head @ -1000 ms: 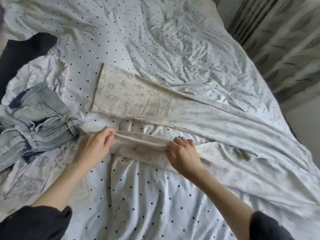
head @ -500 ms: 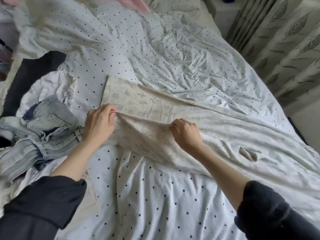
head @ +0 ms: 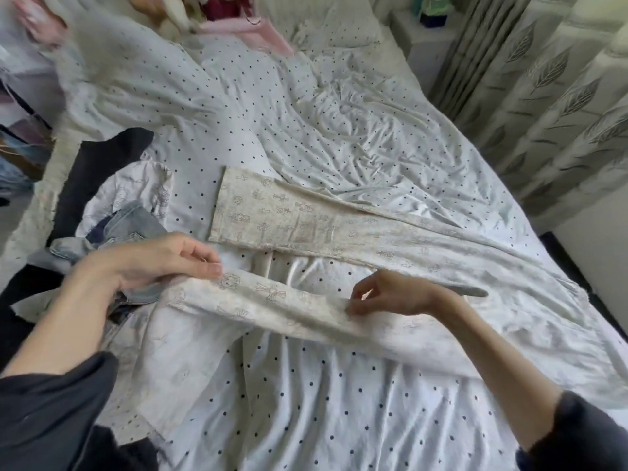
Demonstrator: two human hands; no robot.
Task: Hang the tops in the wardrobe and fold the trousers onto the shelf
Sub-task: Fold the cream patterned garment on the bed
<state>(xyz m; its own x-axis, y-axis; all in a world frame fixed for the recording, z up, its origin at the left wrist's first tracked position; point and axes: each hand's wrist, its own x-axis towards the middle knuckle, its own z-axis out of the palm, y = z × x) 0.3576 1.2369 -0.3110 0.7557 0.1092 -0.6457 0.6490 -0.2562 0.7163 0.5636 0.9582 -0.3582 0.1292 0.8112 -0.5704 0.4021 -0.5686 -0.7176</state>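
In the head view, a pair of cream printed trousers (head: 339, 229) lies spread across a white bedsheet with dark dots (head: 306, 402), the waist end toward three o'clock and the two legs reaching toward nine o'clock. The far leg lies flat on the sheet, its hem at about the centre of the picture. The near leg (head: 272, 300) sits at about six o'clock from the far one, apart from it with a strip of sheet showing between them. The left hand (head: 149, 263) has its thumb and fingertips closed on the hem end of the near leg, pinching the cloth at its upper edge. The right hand (head: 390, 294), at three o'clock from the left, has its fingers curled downward and pinches the same leg farther along its length. At nine o'clock from the left hand lies a heap of blue jeans (head: 125, 229) over a pale printed garment (head: 136, 188) and a dark garment (head: 98, 168). A pink hanger (head: 258, 32) rests at twelve o'clock near the pillows. Leaf-patterned curtains (head: 550, 96) hang at two o'clock.
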